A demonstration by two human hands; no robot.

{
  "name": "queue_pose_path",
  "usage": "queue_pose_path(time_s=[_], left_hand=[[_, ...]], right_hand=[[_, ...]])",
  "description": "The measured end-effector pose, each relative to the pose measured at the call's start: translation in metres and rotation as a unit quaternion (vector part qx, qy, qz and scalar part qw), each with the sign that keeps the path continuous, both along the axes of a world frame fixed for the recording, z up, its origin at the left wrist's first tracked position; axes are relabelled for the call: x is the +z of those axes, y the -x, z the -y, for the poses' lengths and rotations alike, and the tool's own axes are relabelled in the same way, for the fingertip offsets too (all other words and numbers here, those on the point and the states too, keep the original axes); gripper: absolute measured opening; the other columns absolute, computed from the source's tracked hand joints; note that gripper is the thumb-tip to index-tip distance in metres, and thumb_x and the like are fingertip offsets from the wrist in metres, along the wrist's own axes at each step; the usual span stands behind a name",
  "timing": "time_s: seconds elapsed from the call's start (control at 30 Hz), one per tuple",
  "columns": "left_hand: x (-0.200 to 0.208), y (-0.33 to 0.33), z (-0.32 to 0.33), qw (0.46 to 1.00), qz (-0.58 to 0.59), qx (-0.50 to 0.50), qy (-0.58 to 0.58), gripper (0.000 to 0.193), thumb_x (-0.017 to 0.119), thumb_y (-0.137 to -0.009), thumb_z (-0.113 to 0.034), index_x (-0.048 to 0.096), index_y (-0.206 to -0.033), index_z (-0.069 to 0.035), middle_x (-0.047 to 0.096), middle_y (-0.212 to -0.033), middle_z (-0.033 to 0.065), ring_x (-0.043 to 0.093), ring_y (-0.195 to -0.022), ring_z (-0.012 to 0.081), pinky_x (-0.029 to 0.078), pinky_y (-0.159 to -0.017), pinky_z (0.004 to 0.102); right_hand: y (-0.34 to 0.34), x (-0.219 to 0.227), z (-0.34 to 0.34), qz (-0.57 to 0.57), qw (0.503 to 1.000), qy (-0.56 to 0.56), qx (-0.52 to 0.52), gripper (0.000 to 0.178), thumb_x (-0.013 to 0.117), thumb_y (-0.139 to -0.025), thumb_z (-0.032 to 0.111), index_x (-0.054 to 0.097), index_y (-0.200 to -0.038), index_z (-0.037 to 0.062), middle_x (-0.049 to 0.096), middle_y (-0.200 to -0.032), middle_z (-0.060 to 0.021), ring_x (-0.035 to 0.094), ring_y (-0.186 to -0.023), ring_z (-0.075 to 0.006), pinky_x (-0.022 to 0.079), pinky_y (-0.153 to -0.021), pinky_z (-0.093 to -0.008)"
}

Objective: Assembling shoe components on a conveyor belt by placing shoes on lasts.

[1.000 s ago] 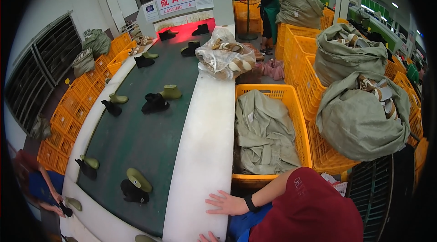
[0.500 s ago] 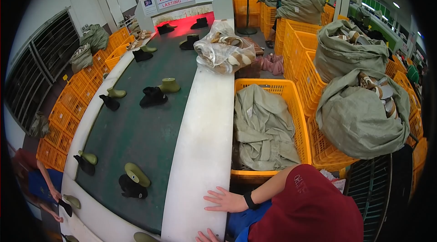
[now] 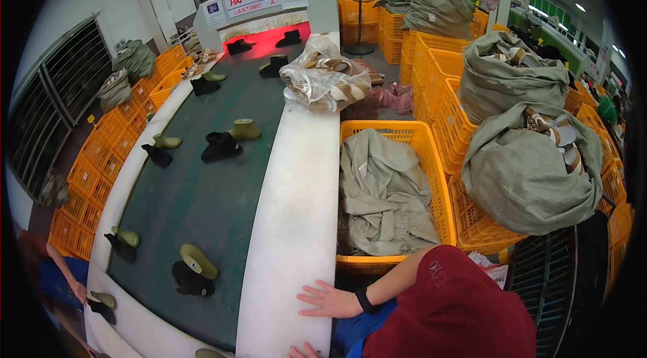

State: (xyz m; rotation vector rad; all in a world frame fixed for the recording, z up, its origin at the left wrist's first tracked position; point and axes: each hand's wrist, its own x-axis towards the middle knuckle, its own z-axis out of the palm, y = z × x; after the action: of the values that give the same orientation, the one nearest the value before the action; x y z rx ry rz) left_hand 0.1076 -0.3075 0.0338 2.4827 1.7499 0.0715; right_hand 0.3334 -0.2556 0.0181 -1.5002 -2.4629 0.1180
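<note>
My right hand (image 3: 330, 301), with a black band at the wrist, lies palm down and spread on the white ledge (image 3: 283, 223) beside the conveyor. My left hand (image 3: 304, 351) shows only in part at the lower edge; its visible fingers are apart on the same ledge. Neither hand holds anything. On the green belt (image 3: 222, 203), nearest to my hands, a black ankle boot (image 3: 191, 280) stands against an olive shoe last (image 3: 198, 261). Farther up are another black boot (image 3: 221, 147) and olive last (image 3: 244, 129), among several similar pairs.
A clear bag of shoes (image 3: 327, 82) rests on the ledge's far end. A yellow crate (image 3: 438, 189) with sacking stands right of it; shoe-filled sacks (image 3: 532, 169) sit on crates beyond. At far left, a co-worker's hand (image 3: 79, 292) is at a black boot (image 3: 101, 311).
The whole view has shifted slightly left. At far left, the black boot the co-worker held now stands beside an olive last, and their other hand is lower. My hands stay on the ledge.
</note>
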Motion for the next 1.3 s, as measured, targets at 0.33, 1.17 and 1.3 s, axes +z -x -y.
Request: queue_pose_path(time_s=[0.33,1.17,1.3], left_hand=[[-0.011,0.004,0.000,0.999,-0.020,0.004,-0.043,0.060,0.047,-0.079,-0.028,0.031,-0.136,-0.024,0.028,-0.140,0.0114,0.029,-0.127,0.0327,0.023,-0.103,0.0481],[-0.004,0.005,-0.001,0.999,0.006,0.007,-0.043,0.050,0.048,-0.083,-0.023,0.038,-0.132,-0.025,0.033,-0.138,0.0108,0.033,-0.124,0.0329,0.026,-0.101,0.0466],[-0.003,0.001,0.001,0.997,0.047,0.015,-0.052,0.053,0.049,-0.080,-0.020,0.038,-0.132,-0.023,0.033,-0.138,0.0114,0.033,-0.124,0.0336,0.026,-0.101,0.0470]], right_hand=[[-0.001,0.002,-0.001,0.007,1.000,-0.007,0.010,0.056,0.044,-0.081,0.012,0.028,-0.134,0.0184,0.018,-0.141,-0.0202,0.023,-0.129,-0.0372,0.020,-0.101,-0.0551],[0.002,0.005,-0.001,0.007,1.000,-0.009,0.010,0.052,0.041,-0.083,0.014,0.027,-0.133,0.0184,0.018,-0.141,-0.0209,0.023,-0.128,-0.0385,0.021,-0.100,-0.0572],[0.001,0.005,0.003,0.028,1.000,-0.005,0.002,0.054,0.039,-0.084,0.015,0.025,-0.135,0.0197,0.019,-0.141,-0.0196,0.024,-0.129,-0.0369,0.022,-0.100,-0.0552]])
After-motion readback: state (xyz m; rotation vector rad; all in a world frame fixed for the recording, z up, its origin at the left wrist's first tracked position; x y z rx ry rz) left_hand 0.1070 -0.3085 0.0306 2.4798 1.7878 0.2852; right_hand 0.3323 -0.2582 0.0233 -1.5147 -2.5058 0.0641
